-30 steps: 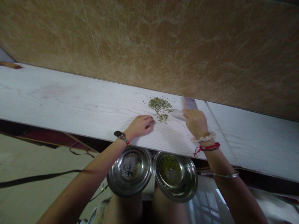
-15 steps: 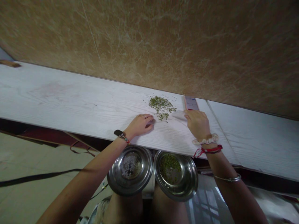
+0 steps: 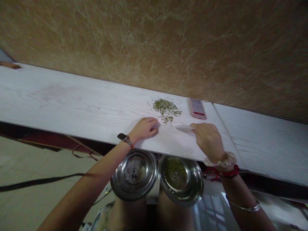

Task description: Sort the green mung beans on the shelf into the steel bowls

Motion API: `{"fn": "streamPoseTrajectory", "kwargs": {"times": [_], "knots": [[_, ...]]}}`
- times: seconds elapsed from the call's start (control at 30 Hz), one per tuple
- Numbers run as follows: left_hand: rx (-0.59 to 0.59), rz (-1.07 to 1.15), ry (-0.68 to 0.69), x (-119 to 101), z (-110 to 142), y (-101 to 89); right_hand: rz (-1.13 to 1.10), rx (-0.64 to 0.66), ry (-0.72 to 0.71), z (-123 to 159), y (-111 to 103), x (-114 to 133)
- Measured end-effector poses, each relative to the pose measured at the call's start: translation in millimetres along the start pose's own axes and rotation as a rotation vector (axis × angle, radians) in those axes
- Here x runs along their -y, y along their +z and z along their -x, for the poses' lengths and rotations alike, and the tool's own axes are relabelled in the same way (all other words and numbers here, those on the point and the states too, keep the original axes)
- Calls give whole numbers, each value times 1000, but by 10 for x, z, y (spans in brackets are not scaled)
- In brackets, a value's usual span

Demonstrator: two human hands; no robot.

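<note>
Both hands are curled: left hand (image 3: pixel 145 129) loosely, its hold unclear; right hand (image 3: pixel 208 138) pinching a white sheet (image 3: pixel 184 128).

The bare right hand (image 3: pixel 209 140) has drawn back toward the front edge of the white wood-grain worktop (image 3: pixel 96 102), taking the thin, flat white piece (image 3: pixel 184 128) in its fingers farther from the scattered small green grains (image 3: pixel 165 106). The pink-edged rectangular phone (image 3: pixel 197 108), partly hidden behind that hand before, now shows its lower end.
</note>
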State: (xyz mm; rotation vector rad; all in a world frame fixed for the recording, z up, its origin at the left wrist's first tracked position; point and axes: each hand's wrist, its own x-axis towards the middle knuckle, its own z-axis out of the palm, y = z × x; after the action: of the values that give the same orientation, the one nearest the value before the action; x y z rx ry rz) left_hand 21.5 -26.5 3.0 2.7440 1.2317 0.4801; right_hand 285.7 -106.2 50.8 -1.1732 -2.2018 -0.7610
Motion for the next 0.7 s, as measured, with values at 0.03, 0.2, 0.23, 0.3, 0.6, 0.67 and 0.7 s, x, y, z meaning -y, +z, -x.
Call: {"fn": "streamPoseTrajectory", "kwargs": {"times": [0.03,0.2,0.23,0.3,0.6,0.67,0.7], "knots": [[-2,-1,2,3,1,3,4,-6,6,-7,-2,5],[-29,1,29,17,1,16,-6,-21,4,-25,41,48],[-26,3,28,17,1,15,-9,-19,2,-24,51,56],[-11,5,17,13,-2,10,-14,-8,6,-23,70,65],[0,6,-1,4,-12,5,14,-14,-3,-84,174,44],[0,5,-5,1,-10,5,27,-11,8,-92,187,40],[-2,6,-2,0,-8,5,30,-5,16,-94,191,39]]}}
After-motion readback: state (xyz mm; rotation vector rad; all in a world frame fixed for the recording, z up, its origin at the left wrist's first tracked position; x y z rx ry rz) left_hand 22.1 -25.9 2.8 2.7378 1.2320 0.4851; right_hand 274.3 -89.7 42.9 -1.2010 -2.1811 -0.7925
